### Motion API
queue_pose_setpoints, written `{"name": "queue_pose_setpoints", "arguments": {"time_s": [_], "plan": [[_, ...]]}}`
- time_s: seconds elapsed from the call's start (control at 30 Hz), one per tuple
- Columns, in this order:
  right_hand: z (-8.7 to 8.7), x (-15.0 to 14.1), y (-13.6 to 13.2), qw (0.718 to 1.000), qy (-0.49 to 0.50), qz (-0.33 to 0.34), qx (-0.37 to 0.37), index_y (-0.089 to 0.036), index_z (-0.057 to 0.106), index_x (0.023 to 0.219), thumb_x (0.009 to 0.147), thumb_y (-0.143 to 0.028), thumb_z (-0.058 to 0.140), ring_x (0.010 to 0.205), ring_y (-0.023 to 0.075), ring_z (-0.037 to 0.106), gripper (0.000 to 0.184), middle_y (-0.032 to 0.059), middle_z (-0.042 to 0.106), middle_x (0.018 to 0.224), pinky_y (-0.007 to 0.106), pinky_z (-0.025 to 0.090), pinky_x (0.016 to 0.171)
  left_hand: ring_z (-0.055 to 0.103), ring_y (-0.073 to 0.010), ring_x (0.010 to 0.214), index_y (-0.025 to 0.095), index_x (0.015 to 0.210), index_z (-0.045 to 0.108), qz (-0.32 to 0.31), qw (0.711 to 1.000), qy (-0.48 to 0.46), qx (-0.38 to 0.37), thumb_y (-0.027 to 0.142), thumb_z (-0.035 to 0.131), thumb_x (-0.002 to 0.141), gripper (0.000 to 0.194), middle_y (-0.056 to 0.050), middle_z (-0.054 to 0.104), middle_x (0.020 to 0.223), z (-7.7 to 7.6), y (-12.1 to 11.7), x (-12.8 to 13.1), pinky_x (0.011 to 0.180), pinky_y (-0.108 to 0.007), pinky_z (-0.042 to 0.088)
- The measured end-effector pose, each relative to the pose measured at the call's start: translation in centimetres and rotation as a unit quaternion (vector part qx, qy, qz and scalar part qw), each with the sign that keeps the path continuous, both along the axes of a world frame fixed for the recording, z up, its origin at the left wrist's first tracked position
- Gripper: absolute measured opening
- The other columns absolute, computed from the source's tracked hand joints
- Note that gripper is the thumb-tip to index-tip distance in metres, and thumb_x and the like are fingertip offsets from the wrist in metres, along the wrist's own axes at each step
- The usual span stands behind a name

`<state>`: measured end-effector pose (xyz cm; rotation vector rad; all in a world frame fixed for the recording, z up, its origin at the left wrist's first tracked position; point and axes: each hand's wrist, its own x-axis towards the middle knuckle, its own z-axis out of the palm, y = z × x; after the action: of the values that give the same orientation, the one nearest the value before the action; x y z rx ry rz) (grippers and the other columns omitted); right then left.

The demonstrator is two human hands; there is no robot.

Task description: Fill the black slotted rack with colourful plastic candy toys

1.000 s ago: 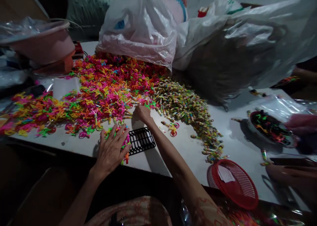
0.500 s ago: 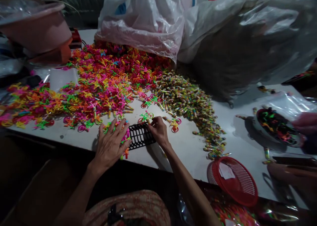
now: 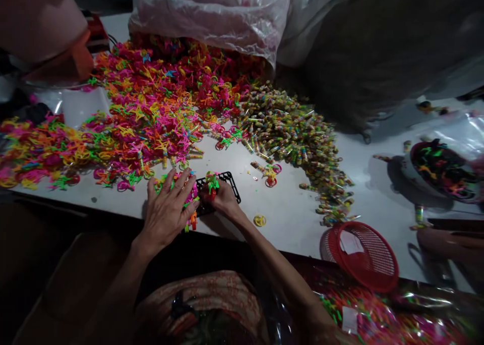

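My left hand (image 3: 166, 206) lies with its fingers spread over small colourful plastic pieces (image 3: 192, 219) at the left end of a black slotted rack (image 3: 235, 186). Pinched in my right hand (image 3: 223, 198) is a small green plastic toy bicycle (image 3: 212, 182) with a red part, held over the rack's middle. The fingertips of this hand are partly hidden. Just right of the rack a small red and yellow piece (image 3: 270, 176) lies beside a printed tube. A yellow wheel-shaped piece (image 3: 259, 220) rests near my right forearm.
A big heap of bright plastic pieces (image 3: 151, 108) spreads across the back left. Printed little tubes (image 3: 291, 128) are piled at the right, near a red mesh basket (image 3: 365, 259). Plastic bags (image 3: 212, 12) stand behind. A co-worker's hand (image 3: 442, 241) is at the far right beside a bowl (image 3: 410, 178).
My right hand has moved left along the rack and picked up the green toy bicycle from behind it. My left hand stays in place. The view has tilted down.
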<state>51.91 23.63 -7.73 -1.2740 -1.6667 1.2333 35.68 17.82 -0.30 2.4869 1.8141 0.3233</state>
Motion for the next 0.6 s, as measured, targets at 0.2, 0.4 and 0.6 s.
{"name": "queue_pose_setpoints", "arguments": {"time_s": [0.2, 0.4, 0.6], "plan": [[0.7, 0.8, -2.1, 0.995, 0.069, 0.065, -0.017, -0.018, 0.055, 0.063, 0.071, -0.023, 0.057, 0.062, 0.0127, 0.050, 0.009, -0.0018, 0.056, 0.066, 0.024, 0.039, 0.060, 0.028, -0.0308, 0.142, 0.023, 0.144, 0.039, -0.002, 1.000, 0.004, -0.009, 0.042, 0.033, 0.096, 0.052, -0.010, 0.039, 0.150, 0.0, 0.0, -0.1, 0.113, -0.061, 0.011], [1.7, 0.7, -3.8, 0.997, -0.001, 0.074, 0.022, -0.019, 0.053, 0.060, 0.075, -0.021, 0.054, 0.068, 0.0138, 0.049, 0.015, -0.0007, 0.054, 0.065, 0.024, 0.038, 0.065, 0.026, -0.0296, 0.143, 0.025, 0.144, 0.037, 0.004, 1.000, 0.005, -0.012, 0.042, 0.032, 0.097, 0.051, -0.008, 0.038, 0.151, 0.1, 0.0, -0.1, 0.113, -0.061, 0.011], [1.9, -0.2, -4.3, 0.968, -0.198, 0.141, 0.071, -0.018, 0.061, 0.075, 0.077, -0.012, 0.051, 0.063, 0.0134, 0.049, 0.012, 0.0029, 0.059, 0.079, 0.024, 0.035, 0.059, 0.026, -0.0319, 0.143, 0.026, 0.145, 0.036, 0.015, 1.000, -0.003, -0.015, 0.041, 0.036, 0.095, 0.052, -0.009, 0.039, 0.151, 0.1, -0.1, 0.4, 0.113, -0.064, 0.012]]}}
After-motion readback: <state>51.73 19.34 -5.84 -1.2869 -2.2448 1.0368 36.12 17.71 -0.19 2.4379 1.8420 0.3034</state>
